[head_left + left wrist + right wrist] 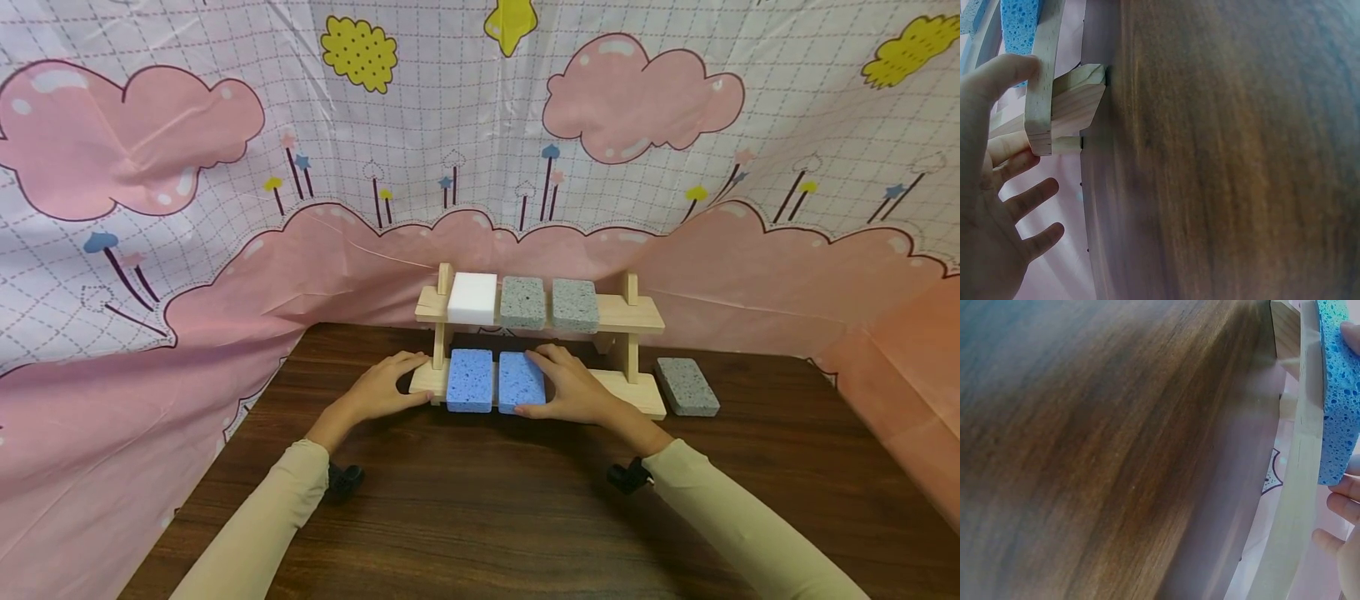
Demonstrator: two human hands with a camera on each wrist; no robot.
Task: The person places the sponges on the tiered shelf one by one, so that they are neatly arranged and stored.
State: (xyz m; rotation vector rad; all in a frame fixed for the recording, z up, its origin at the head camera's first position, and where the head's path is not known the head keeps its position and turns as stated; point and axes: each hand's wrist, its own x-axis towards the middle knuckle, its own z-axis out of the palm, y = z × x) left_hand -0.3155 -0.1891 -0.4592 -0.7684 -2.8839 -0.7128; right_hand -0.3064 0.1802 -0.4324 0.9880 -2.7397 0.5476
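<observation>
A two-tier wooden shelf stands toward the back of the table, with two blue sponges lying on its lower board. My right hand holds the right-hand blue sponge between thumb and fingers, across its front and back edges. Beside it, a small gap apart, lies the left blue sponge. My left hand grips the left end of the lower board; the left wrist view has the thumb on the board's front edge and some fingers behind. On the upper board sit a white sponge and two grey sponges.
Another grey sponge lies on the dark wooden table, just right of the shelf. A patterned cloth with pink clouds hangs close behind the shelf and along the sides.
</observation>
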